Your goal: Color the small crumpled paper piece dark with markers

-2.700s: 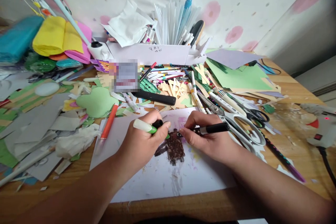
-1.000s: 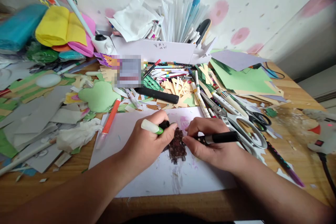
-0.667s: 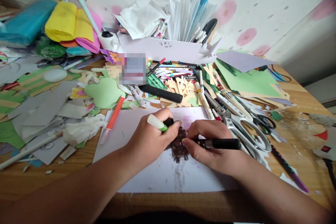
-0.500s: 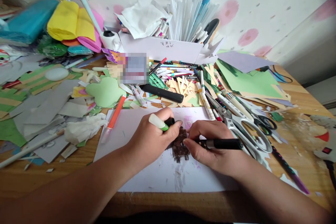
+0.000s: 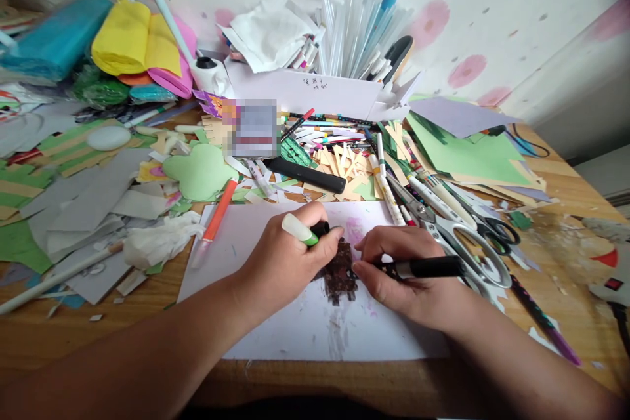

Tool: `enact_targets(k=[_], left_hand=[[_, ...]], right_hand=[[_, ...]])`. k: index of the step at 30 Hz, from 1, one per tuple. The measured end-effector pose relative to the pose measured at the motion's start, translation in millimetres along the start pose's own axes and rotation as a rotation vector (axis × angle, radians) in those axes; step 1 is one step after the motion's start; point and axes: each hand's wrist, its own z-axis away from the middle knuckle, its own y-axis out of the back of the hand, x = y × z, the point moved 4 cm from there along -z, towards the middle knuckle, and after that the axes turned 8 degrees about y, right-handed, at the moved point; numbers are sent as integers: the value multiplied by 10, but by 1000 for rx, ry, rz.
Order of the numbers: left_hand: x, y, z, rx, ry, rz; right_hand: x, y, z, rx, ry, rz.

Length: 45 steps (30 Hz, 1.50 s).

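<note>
A white sheet of paper (image 5: 305, 335) lies at the table's near edge. On it sits a small dark brown coloured cut-out (image 5: 340, 274). My left hand (image 5: 285, 262) is closed round a white and green marker (image 5: 298, 230) and a black cap, its fingertips pressing the cut-out's left side. My right hand (image 5: 403, 279) grips a black marker (image 5: 426, 267) with its tip on the cut-out's right edge.
Large grey-handled scissors (image 5: 457, 246) lie just right of my right hand. An orange pen (image 5: 216, 218) rests at the sheet's left corner. Paper scraps, markers and a black tube (image 5: 305, 175) crowd the table behind. A white box (image 5: 305, 93) holds pens and sticks. A glue gun (image 5: 610, 275) sits far right.
The view has shifted slightly. My right hand and the black marker have slid a little to the right along the cut-out's edge. My left hand keeps its hold.
</note>
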Motion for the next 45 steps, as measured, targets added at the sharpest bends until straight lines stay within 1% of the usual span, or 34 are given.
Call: enact_targets(k=[9,15,17,21,24,27,31,35,39,45], left_hand=[[-20,-3,-1,-7,20,-17],[-16,-7,-17,-9,26,-2],[-18,-6,-23,-7,30,-7],[-23,-8,-20,0,10,-12],[-39,-8,-8,12,4,-22],[-46,-2,-2,14,-2,-23],[-44,1,-9,8,-9,-23],[-50,-4,-16,11,-18,-20],[-50,-2,-16,16,-23,-19],[-47,0,-18,-3,0,-18]], right_hand=[[3,5,-2,7,-1,3],[-21,-60,-22,-73,-5,-48],[-20,-67,-21,-64,2,-52],[16,-24,-2,-28,-14,-58],[64,36,8,-52,-61,-89],[102,110,6,-16,-111,-89],[107,110,1,-52,-111,-124],[132,135,3,-12,-139,-100],[151,188,-4,55,-146,-55],[175,186,-15,72,-161,-54]])
